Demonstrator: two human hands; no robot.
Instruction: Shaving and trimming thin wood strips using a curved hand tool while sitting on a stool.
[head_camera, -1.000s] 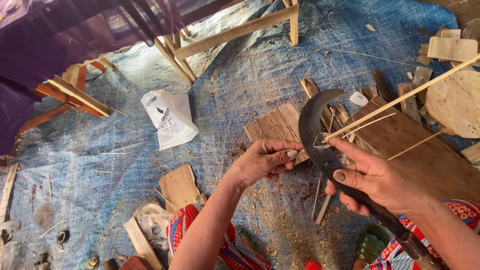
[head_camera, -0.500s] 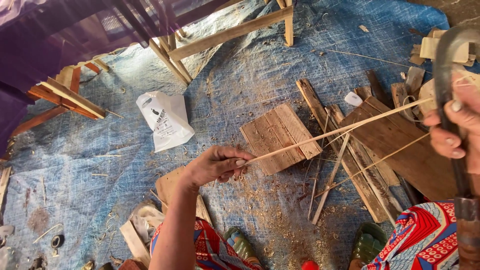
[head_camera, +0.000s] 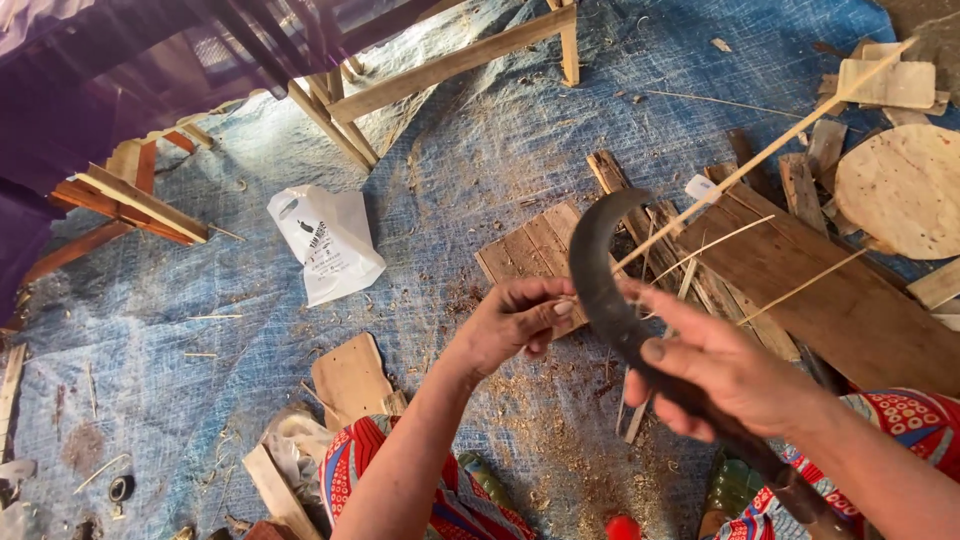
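My left hand (head_camera: 515, 322) pinches the near end of a long thin bamboo strip (head_camera: 760, 158) that runs up and to the right. My right hand (head_camera: 725, 365) grips a dark curved sickle-like knife (head_camera: 597, 265), whose hooked blade arches over the strip just right of my left fingers. Below the hands lies a small wooden block (head_camera: 530, 252) on the blue tarp (head_camera: 200, 340). A few more thin slivers (head_camera: 800, 288) lie across the brown boards on the right.
A white plastic bag (head_camera: 327, 243) lies left of centre. A wooden frame (head_camera: 440, 70) stands at the top, red-painted wood pieces (head_camera: 110, 205) at far left. A round woven disc (head_camera: 900, 190) and board offcuts sit at right. Sawdust and a flat offcut (head_camera: 350, 378) lie near my knees.
My right hand brought the curved knife down from the upper right onto the strip beside my left hand. The left hand moved right, still holding the strip's end.
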